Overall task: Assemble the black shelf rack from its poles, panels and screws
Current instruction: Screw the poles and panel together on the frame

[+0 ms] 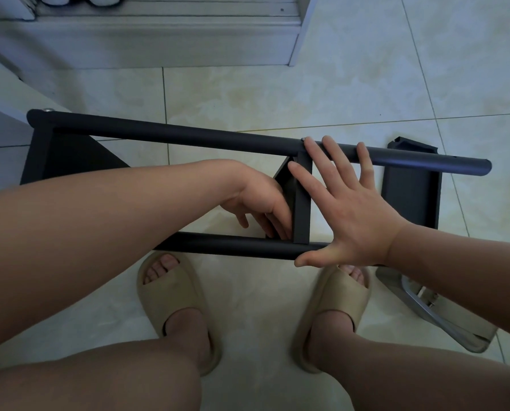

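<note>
Downward from the head: resting the right hand [351, 212], spread wide and flat, holding nothing, fingertips over the far pole [188, 136], thumb against the near pole [233, 246]. Under its fingers, the middle panel [302, 203], set crosswise between both poles, with a screw [302, 139] just beside the index tip. Left of that hand, reaching down between the poles with the left hand [259, 206], fingers loosely bent against the panel; cannot tell whether pinching anything. Farther left, an end panel [70, 155] joined to the far pole. Right of the right hand, a loose panel [411, 197] flat on the floor [248, 93].
</note>
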Tool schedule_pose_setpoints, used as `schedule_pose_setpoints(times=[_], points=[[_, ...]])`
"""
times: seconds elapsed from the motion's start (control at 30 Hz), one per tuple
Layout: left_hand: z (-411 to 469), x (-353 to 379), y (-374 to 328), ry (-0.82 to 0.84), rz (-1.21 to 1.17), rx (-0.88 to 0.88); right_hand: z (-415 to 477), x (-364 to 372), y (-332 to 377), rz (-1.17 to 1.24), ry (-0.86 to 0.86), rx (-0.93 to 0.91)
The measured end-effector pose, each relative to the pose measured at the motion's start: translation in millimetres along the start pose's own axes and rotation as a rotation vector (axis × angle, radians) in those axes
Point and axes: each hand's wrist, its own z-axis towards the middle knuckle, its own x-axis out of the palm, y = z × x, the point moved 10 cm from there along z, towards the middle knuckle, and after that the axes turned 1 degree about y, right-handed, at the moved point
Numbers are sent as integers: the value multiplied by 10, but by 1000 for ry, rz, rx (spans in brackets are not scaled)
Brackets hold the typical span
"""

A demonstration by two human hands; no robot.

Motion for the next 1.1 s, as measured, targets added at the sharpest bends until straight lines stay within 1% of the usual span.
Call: schedule_pose_setpoints(times=[0.47,0.73,0.9,1.0,1.1], points=[[-43,-4,-77,5,62,2,4,5,8,-1,-3,-3],[-32,-19,-110,-26,50,51,5,-8,15,4,-5,-4],[-34,-109,-48,-72,22,29,8,-3,14,9,-4,-5],[-43,-165,11,-71,35,-2,9,-3,11,9,-4,-6],[-10,-133,-9,-35,-14,24,11,-7,13,9,-2,-5]])
